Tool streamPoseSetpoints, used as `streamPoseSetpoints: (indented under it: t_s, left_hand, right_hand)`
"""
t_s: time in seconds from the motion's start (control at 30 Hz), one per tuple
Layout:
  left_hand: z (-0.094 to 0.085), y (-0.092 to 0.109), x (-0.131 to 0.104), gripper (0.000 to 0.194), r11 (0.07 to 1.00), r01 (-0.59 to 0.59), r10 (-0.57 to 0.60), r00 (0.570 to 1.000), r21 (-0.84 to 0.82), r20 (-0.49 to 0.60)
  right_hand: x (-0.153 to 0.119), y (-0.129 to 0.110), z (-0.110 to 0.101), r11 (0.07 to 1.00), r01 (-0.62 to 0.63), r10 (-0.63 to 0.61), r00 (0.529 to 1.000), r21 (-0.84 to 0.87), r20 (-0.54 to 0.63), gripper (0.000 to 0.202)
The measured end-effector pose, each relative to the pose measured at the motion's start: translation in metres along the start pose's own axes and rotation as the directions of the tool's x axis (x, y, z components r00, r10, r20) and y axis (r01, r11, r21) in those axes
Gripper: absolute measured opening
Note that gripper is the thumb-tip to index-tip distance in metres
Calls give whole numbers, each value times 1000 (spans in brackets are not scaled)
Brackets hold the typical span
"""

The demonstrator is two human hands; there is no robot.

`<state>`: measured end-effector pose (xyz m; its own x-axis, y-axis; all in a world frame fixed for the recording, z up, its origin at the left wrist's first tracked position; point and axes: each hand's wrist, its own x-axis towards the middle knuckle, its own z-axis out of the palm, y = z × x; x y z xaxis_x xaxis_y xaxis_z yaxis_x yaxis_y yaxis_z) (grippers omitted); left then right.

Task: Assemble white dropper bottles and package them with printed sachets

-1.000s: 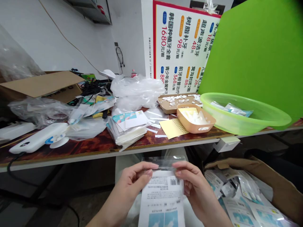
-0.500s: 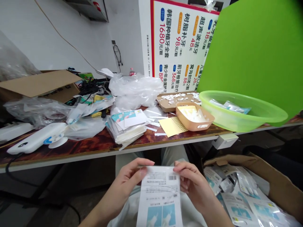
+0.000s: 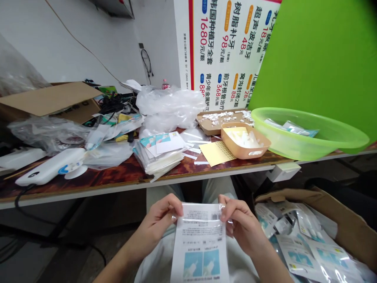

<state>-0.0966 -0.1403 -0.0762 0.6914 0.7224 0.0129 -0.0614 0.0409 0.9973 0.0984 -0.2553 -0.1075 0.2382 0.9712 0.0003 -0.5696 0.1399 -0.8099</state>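
Packet (image 3: 198,245), one: pinched at far corners by left grip (image 3: 159,220) and right grip (image 3: 243,222), equally close; body extended nearward, long axis near-to-far.

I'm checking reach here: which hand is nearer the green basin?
Right. The right hand is lower than the basin and to its left; the left hand is farther left, at the opposite edge of the packet.

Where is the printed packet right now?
In the head view it is at bottom centre: the printed packet is held at its upper corners by the left hand and right hand, over the lap, below the table's front edge.
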Motion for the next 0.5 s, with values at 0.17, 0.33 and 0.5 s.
streamPoseSetpoints:
  t_s: [0.17,0.33,0.5]
  left_hand:
    - [0,-7,-2,22,999,-8,5,999,-51,-53]
    - [-1,-15,-5,21,995,-12,4,997,-95,-82]
    - [-3,-16,-4,22,993,-17,11,998,-114,-57]
  right_hand:
    - [1,1,0,1000,16,-16,1000,2,20,18]
    - [2,6,2,998,56,-57,998,23,36,19]
    - [6,15,6,993,102,-104,994,62,26,22]
